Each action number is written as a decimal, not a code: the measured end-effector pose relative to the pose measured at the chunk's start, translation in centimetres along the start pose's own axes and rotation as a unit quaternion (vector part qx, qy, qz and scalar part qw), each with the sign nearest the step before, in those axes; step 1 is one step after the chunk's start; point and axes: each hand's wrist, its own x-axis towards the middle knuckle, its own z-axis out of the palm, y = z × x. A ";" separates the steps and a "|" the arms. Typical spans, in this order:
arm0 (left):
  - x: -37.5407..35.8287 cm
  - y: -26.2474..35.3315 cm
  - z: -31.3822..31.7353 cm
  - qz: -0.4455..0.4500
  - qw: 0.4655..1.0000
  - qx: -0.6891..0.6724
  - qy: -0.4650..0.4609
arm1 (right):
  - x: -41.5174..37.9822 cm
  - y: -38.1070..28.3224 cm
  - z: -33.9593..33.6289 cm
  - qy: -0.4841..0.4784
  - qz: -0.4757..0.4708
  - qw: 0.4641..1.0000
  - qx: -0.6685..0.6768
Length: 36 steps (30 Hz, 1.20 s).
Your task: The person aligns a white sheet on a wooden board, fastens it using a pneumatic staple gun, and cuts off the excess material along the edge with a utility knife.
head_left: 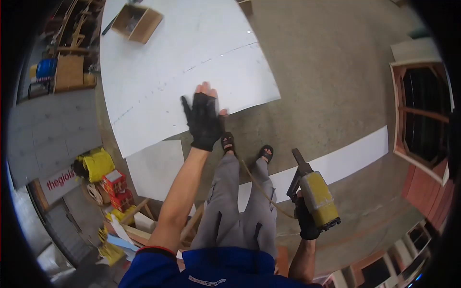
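Observation:
My left hand (204, 117), in a black fingerless glove, stretches out with its fingers extended over the near edge of a large white sheet (149, 72). A broken line of dark marks runs across that sheet. Down at my right side, my right hand (306, 222), also gloved in black, is wrapped round a yellow nail gun (317, 197) with a dark nose pointing away from me. A thin tan hose (261, 187) curves past my legs towards the gun. My right fingers are partly hidden behind the tool.
An open wooden box (138, 24) sits on the far part of the sheet. Narrower white panel pieces (353, 156) lie on the concrete floor. Red boxes (115, 185), a yellow bag (98, 164) and wood scraps crowd the left; a wooden frame (398, 115) stands right.

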 end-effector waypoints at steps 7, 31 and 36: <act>-0.9 -0.7 -1.7 -0.068 0.976 -0.163 0.129 | 2.5 -9.2 -1.6 -0.131 0.139 0.982 0.003; -9.5 7.1 -3.2 -0.021 0.932 -0.362 -0.020 | 4.1 -18.1 0.2 0.045 -0.168 0.984 -0.027; -3.6 9.1 -2.0 -0.403 0.674 -0.613 -0.087 | 6.0 -18.6 0.8 0.041 -0.188 0.981 -0.025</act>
